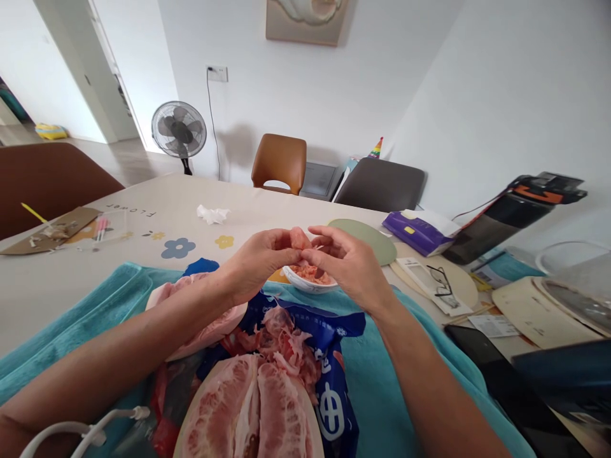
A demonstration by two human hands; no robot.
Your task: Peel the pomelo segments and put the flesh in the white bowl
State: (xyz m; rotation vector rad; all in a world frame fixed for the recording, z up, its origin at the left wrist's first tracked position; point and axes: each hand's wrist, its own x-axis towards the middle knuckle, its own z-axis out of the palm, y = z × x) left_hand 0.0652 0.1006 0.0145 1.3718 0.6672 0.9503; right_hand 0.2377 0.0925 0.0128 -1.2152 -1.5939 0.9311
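1. Crowding the near edge of the pale table (71, 280), a teal towel (386, 381) carries a blue printed plastic bag (329, 394), a half-peeled pink pomelo (252, 407) and a heap of torn pink membrane scraps (286, 343)
2. A thick piece of pink-white pomelo rind (191, 318) lies under the left forearm, on the towel's left part
3. Toward the table's right edge sit a purple tissue pack (415, 232), a pair of dark-rimmed glasses (442, 280) on a cream mat, a round green placemat (372, 238) and a black phone (491, 362)
4. A crumpled white tissue (212, 214) lies well apart toward the far edge; a brown cardboard sheet (52, 229) rests at the left edge
5. A small white bowl of pink pomelo flesh (310, 277) stands just beyond the towel's far edge, partly hidden by both hands
6. The left hand (260, 257) and right hand (346, 264) meet above that bowl, fingers curled closed, pinching a small pink pomelo segment (300, 238) between thumbs and fingertips
7. The segment sits between the two hands, directly over the bowl
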